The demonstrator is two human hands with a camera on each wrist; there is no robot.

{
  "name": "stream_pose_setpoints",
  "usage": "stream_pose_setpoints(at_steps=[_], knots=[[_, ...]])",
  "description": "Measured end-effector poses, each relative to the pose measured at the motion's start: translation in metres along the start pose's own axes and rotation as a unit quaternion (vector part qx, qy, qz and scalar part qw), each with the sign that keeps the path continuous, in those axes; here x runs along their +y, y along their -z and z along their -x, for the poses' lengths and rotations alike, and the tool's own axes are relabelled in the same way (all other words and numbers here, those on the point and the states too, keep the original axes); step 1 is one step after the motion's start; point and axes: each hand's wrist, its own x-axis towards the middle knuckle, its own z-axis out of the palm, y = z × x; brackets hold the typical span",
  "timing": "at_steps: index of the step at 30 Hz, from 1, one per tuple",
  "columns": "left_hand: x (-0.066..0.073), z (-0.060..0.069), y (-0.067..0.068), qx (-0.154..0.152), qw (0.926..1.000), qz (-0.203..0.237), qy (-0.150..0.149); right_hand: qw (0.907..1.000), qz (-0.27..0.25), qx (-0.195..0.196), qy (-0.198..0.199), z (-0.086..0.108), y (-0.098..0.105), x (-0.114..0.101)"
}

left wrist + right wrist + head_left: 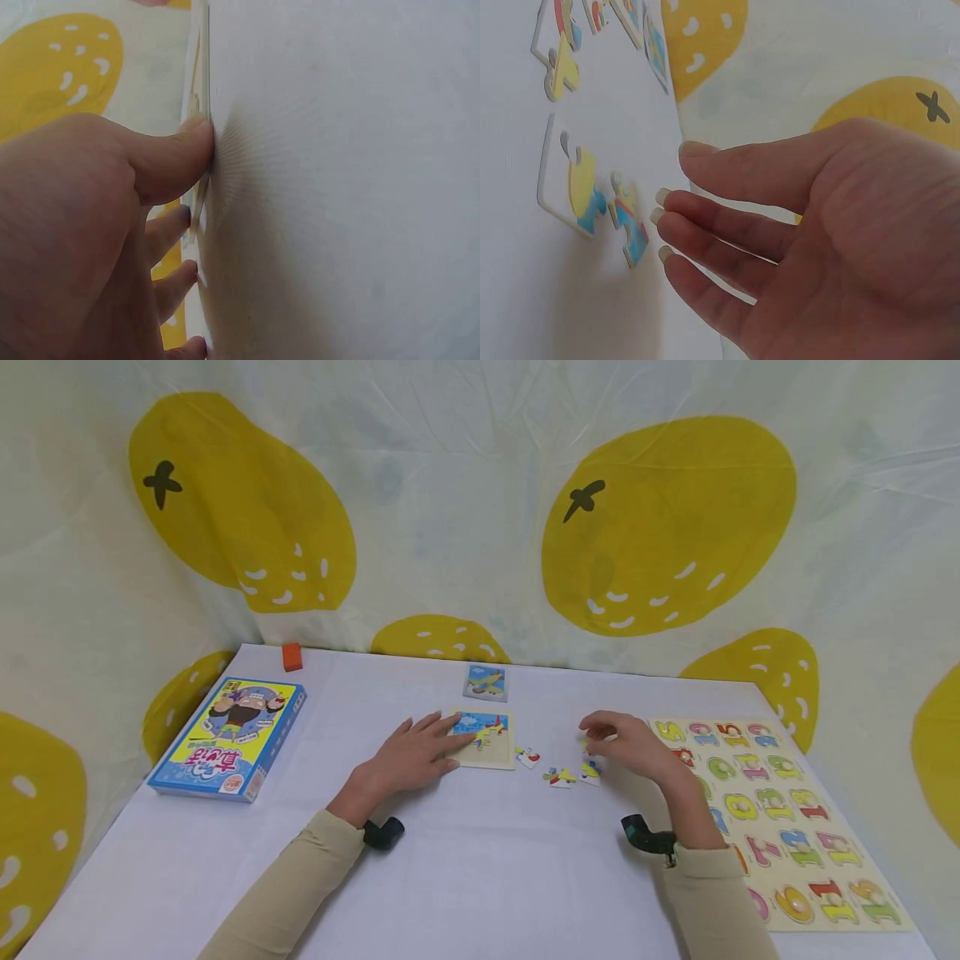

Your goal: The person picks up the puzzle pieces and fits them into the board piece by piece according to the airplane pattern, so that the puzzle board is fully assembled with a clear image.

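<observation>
At the far left of the worktop: a blue and yellow cartoon box (228, 739) lies flat, with a small orange-red block (292, 657) near its far end.
Left hand: the left hand (416, 756) comes in from a beige sleeve that is cut off at the bottom edge. Its fingers are spread and nearly straight, resting on the left part of the puzzle board; the thumb touches the board's edge.
Puzzle board: the pale board (487, 760) lies near the middle, partly filled with a blue-sky and yellow-plane picture; its near part shows plain wood. The hand hides its left side, and the left wrist view shows it only edge-on, so its face cannot be read there.
Picture card: just beyond the board, a small card (486, 683) shows a yellow plane on blue.
Loose pieces: right of the board lie a red and white piece (527, 757), a yellow and red piece (558, 777) and a yellow and blue piece (590, 772); a fourth is largely covered by fingers in the head view.
Right hand: the right hand (626, 743) hangs just above the pieces, fingers loosely bent, a gap between thumb and fingertips, holding nothing.
Far right: a number board (783, 875) with colourful numerals, its left edge partly hidden by the right arm.
</observation>
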Motion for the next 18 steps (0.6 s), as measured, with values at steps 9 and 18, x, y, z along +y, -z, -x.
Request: stream_pose_setpoints(at_steps=[9, 18], knots=[[0.001, 0.0, 0.001, 0.0, 1.0, 0.001, 0.004, 0.9994, -0.001, 0.03, -0.019, -0.001, 0.003, 0.011], [0.002, 0.001, 0.002, -0.004, 1.0, 0.001, 0.005, 0.9968, 0.033, 0.032, -0.066, -0.011, -0.011, 0.015]])
